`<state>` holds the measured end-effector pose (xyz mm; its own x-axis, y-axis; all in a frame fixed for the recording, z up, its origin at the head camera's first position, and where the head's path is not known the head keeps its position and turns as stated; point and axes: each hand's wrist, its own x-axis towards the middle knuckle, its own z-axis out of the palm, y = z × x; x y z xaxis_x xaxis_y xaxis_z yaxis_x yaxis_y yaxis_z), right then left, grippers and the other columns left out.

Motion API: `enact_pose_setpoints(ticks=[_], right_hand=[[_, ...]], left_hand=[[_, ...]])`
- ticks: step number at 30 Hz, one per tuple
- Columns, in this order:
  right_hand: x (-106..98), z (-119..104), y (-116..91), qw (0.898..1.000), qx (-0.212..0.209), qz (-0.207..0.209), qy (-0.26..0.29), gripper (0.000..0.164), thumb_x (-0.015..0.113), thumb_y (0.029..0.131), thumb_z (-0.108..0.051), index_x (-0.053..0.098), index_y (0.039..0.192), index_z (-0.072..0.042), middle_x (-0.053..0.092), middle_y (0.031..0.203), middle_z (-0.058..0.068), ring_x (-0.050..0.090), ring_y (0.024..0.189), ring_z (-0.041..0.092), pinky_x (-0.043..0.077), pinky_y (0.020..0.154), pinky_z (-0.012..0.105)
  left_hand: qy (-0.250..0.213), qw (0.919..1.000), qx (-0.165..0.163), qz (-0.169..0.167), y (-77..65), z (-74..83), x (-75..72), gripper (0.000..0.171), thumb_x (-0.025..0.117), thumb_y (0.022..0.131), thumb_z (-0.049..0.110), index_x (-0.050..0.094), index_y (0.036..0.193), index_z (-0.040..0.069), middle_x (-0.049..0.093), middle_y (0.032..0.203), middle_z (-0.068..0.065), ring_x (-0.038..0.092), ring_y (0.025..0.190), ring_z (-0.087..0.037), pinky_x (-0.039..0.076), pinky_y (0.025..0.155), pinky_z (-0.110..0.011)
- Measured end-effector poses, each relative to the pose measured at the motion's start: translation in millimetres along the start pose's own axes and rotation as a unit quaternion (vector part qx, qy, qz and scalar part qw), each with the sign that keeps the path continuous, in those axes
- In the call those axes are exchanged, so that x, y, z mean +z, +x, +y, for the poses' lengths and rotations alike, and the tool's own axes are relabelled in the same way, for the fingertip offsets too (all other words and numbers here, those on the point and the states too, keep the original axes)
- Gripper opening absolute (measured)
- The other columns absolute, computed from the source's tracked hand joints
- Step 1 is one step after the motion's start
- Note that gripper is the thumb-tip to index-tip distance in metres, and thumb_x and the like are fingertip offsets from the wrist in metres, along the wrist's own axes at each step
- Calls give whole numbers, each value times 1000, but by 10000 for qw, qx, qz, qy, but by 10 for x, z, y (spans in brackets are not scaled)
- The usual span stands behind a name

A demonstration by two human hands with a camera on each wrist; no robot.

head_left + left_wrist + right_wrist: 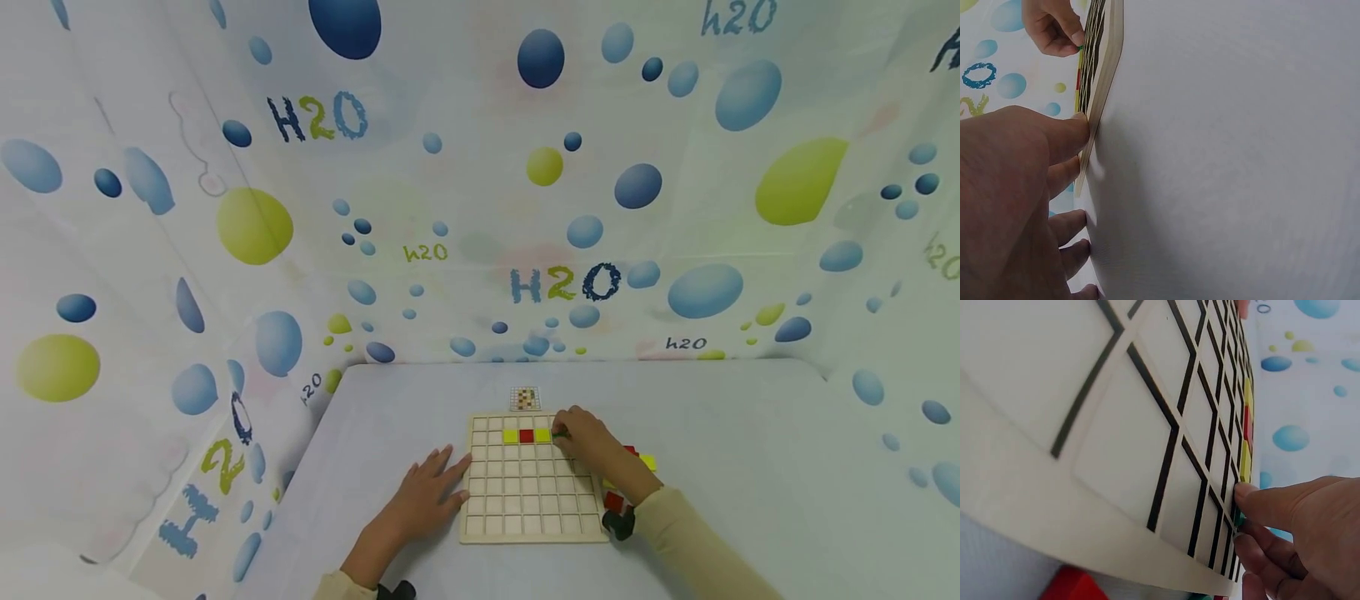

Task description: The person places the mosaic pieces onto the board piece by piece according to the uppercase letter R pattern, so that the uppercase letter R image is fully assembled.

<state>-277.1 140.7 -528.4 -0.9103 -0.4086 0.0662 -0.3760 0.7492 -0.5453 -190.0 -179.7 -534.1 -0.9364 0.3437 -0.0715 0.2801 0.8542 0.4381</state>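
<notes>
Right hand (585,435): thumb and fingers clamped together on a small green tile (1239,517), right of centre in the head view, at the upper right of the pale wooden grid board (532,504). Left hand (429,493): fingers spread, touching the board's left edge (apparently steadying it). Step in hand, as judged: adding this tile to the yellow-red-yellow row of square tiles (527,436). The next move calls for squaring it to a cell, then releasing.
</notes>
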Motion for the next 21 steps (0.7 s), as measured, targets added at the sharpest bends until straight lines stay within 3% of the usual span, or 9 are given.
enact_pose_setpoints(ticks=[8, 13, 19, 21], right_hand=[[6, 3, 2, 9993, 269, -76, 235, 8, 73, 99, -6, 68, 100, -11, 58, 97, 2, 53, 87, 16, 50, 82, 42], [-45, 154, -7, 9990, 315, -64, 318, 8, 69, 103, -10, 71, 110, -12, 61, 105, 3, 58, 96, 20, 53, 88, 46], [-244, 441, -40, 9935, 1019, 291, 426, 24, 70, 102, -14, 67, 125, -7, 63, 120, 15, 62, 108, 30, 57, 98, 52], [-295, 523, -58, 9909, 1241, 228, 465, 24, 70, 102, -15, 67, 124, -7, 62, 121, 16, 61, 108, 30, 56, 100, 52]], left_hand=[[63, 9999, -72, -114, 17, -15, -3, 60, 60, 106, 45, 48, 160, 22, 35, 170, -19, 29, 158, -44, 22, 123, -71], [46, 9999, -55, -102, 19, -27, 6, 60, 60, 106, 45, 48, 160, 21, 34, 170, -19, 29, 158, -44, 22, 123, -72], [78, 9999, -60, -120, 28, -21, 11, 60, 60, 107, 45, 47, 161, 21, 34, 170, -19, 28, 158, -44, 23, 123, -72], [105, 9999, -77, -112, 28, -18, 12, 61, 60, 106, 45, 47, 161, 22, 34, 170, -19, 28, 158, -44, 23, 123, -72]])
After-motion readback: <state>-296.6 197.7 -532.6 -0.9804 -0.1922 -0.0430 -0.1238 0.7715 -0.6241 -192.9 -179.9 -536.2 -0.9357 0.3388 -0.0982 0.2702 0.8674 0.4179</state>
